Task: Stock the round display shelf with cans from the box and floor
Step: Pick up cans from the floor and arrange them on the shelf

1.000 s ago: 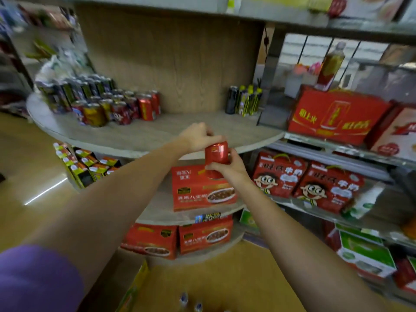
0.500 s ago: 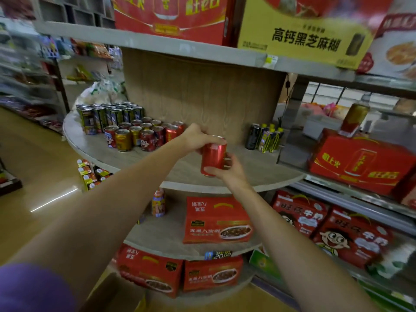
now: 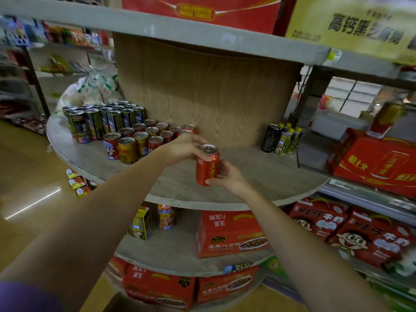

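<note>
"Red! See the red can (image 3: pixel 207 164)? Who has it?"

"Both hands do. The left hand (image 3: pixel 183 147) has its fingers curled round the top part of the can. The right hand (image 3: pixel 225 176) holds the bottom part, with the thumb on the front."

"Is the can on the shelf?"

"No. It is up in the air, over the front middle of the round shelf (image 3: pixel 258 174). It stands almost straight, and you can see the silver top with the pull ring."

"What else is on that grey wood shelf?"

"Way over on the left there is a bunch of short cans (image 3: pixel 144 137), red ones and gold ones, all packed close. Behind them stand tall dark cans (image 3: pixel 105 119), touching each other. On the right, by the brown wood wall (image 3: pixel 207 91), are some dark drinks with yellow caps (image 3: pixel 281 139). The red can is well apart from both groups."

"And under the shelf?"

"A lower round shelf (image 3: pixel 171 251) with a red box (image 3: pixel 229 233) on it, and a small yellow box (image 3: pixel 141 222) beside a little bottle (image 3: pixel 166 216). More red boxes (image 3: pixel 157 287) sit below that."

"What is on the far right?"

"Red boxes with a cartoon face (image 3: pixel 351 233), on another shelf."
</note>
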`<state>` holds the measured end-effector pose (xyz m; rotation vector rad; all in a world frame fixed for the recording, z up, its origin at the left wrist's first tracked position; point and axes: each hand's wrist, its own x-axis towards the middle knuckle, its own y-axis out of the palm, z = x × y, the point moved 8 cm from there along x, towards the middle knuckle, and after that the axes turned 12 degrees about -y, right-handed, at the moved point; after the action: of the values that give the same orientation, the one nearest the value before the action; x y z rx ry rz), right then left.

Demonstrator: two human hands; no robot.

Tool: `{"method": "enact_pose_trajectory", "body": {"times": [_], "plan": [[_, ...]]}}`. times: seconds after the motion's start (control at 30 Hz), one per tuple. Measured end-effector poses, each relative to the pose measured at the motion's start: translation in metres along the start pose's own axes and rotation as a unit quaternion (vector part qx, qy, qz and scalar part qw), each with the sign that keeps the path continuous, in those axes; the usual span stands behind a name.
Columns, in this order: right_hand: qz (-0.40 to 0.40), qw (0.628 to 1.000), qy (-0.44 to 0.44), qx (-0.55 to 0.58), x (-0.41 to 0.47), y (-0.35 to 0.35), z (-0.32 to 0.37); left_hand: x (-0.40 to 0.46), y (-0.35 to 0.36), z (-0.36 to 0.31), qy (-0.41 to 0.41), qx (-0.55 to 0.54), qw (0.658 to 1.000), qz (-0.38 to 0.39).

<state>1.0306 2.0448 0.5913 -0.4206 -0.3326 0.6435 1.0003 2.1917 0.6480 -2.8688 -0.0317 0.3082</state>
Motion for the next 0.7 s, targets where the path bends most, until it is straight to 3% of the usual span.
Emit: {"method": "enact_pose_trajectory", "body": {"times": [0.23,0.47,0.57,0.7], "plan": [[-0.038,0.998,0.048,-0.023,0.055,0.060,-0.022,0.029,-0.051,0.043,0.009,0.050,0.998,0.034],[-0.092,0.989,0.051,-0.108,0.090,0.098,-0.021,0.060,-0.097,0.066,-0.007,0.187,0.982,0.026],[-0.119,0.985,0.062,-0.108,0.105,0.106,-0.021,0.069,-0.110,0.061,0.029,0.194,0.980,-0.019],[-0.153,0.978,0.083,-0.115,0.122,0.107,-0.024,0.085,-0.137,0.062,0.054,0.181,0.973,-0.133]]}}
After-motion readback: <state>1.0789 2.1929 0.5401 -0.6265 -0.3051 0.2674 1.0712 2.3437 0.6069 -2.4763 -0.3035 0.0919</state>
